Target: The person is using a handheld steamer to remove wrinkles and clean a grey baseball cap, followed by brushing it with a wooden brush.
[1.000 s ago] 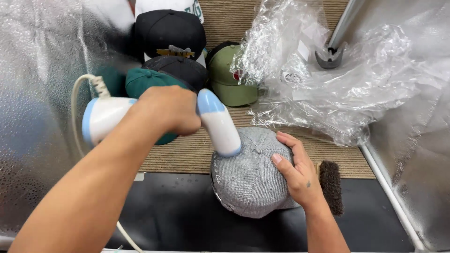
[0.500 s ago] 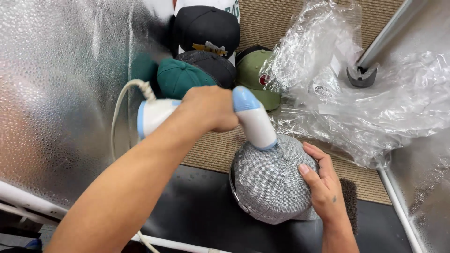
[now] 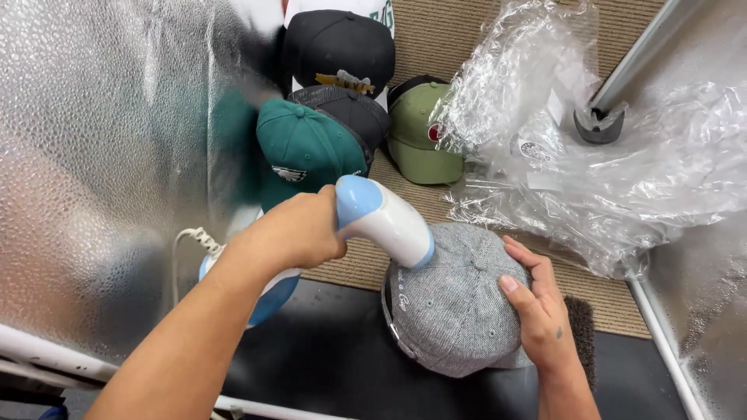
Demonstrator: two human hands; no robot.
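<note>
Your left hand [image 3: 292, 233] is clamped around the white and blue handheld steamer [image 3: 373, 218], gripping its body so the rounded nozzle end slants down toward 4 o'clock and presses on the crown of the grey tweed cap [image 3: 451, 299]. A white cord [image 3: 191, 237] leaves the steamer's tail at about 9 o'clock of your hand.

The grey cap sits low and centre on the black desk [image 3: 327, 358], crown up. Your right hand [image 3: 537, 311] rests flat against its right side, at 3 o'clock of the cap, fingers spread and curved over the fabric, holding it rather than closed on it.

At 12 o'clock of the steamer lie a green cap [image 3: 307, 152], a dark mesh-backed cap [image 3: 350, 113] and a black cap [image 3: 338, 47]; an olive cap [image 3: 420, 128] lies at 1 o'clock. Crumpled clear plastic bags [image 3: 591, 163] spread at 2 o'clock, around a grey pole foot [image 3: 597, 124].
</note>
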